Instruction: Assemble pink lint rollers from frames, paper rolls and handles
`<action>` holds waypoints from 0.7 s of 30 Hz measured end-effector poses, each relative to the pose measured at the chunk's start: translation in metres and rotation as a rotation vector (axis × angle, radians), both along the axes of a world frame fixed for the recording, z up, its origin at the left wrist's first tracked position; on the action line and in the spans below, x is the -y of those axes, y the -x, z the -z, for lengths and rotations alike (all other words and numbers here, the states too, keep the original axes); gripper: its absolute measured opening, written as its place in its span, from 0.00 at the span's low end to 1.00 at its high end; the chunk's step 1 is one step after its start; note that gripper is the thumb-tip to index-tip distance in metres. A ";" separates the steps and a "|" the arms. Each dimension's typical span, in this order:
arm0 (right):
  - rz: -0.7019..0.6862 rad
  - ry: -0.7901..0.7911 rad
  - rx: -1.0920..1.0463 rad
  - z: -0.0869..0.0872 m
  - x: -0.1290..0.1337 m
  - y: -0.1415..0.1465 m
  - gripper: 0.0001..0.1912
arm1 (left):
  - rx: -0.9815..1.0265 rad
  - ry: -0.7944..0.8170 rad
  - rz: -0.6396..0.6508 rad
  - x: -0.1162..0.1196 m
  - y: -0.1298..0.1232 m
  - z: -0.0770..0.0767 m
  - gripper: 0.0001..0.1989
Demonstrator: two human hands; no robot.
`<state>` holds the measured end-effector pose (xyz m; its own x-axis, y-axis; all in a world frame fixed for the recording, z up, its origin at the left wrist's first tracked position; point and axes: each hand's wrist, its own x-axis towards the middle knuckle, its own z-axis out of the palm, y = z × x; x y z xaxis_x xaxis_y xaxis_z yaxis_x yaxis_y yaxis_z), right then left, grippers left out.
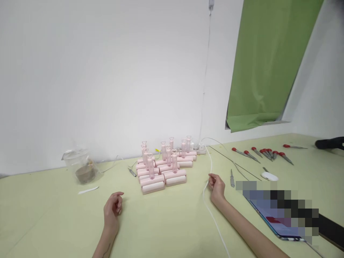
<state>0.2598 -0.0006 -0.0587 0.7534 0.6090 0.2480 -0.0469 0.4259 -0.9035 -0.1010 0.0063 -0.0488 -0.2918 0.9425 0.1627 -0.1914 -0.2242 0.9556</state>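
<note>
My left hand (112, 210) rests above the pale green table (67, 225), its index finger stretched forward and the other fingers loosely curled, with nothing in it. On the right, my right hand (217, 187) has its fingers closed at a white cable (211, 163), which runs from the wall side down past it to the near edge. Between and beyond the hands stand several pink T-shaped pieces (174, 175) in rows. Each has a thick horizontal roller-like base and an upright translucent handle with a small loop on top.
Left stands a clear plastic bag-lined tub (86, 172), with a white plastic knife (88, 190) before it. Right lie a grey screwdriver (232, 179), several red-ended tools (266, 153), a white oval case (269, 176) and a partly blurred phone (276, 224). A power strip (201, 150) sits by the wall.
</note>
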 end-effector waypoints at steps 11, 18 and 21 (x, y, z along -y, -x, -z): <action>-0.145 0.117 0.005 0.005 -0.003 0.004 0.07 | 0.006 0.011 -0.277 -0.001 -0.003 0.008 0.10; -0.162 0.196 0.053 0.008 -0.007 0.001 0.12 | -0.065 0.103 -0.136 0.003 -0.005 -0.001 0.10; -0.167 0.217 0.040 0.010 -0.007 -0.002 0.11 | -0.073 0.118 -0.110 0.004 -0.003 -0.002 0.10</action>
